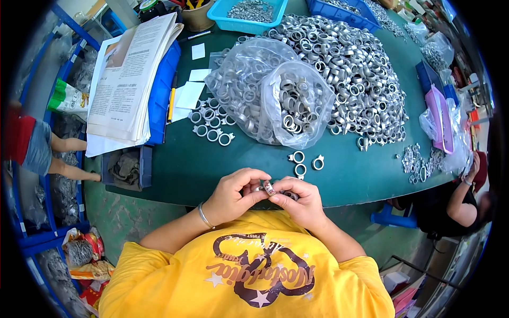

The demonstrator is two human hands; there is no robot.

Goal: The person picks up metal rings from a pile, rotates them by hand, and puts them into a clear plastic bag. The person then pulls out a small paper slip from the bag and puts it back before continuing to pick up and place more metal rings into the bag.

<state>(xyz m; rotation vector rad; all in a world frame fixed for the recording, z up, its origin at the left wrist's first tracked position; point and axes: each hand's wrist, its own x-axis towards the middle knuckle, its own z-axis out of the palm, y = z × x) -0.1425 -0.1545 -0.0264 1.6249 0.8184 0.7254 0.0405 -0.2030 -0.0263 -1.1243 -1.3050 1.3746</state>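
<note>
My left hand (236, 195) and my right hand (303, 202) meet at the table's near edge, both closed. Between their fingertips is a small metal ring (269, 187), held on edge. More grey metal (289, 195), apparently further rings, shows inside my right hand's curled fingers, partly hidden. Just beyond, three loose rings (299, 169) lie on the green table (212, 169). A clear plastic bag (249, 58) full of rings lies farther off with its mouth toward me. Behind it and to its right spreads a large heap of rings (360, 79).
Left of the bag lie several loose rings (212, 135) and white paper slips (189, 95). Newspapers (119, 79) rest on a blue bin (163, 95). Turquoise basket (212, 15) stands at the back. One person (32, 143) stands left; another (461, 206) sits right beside a pink tray (439, 119).
</note>
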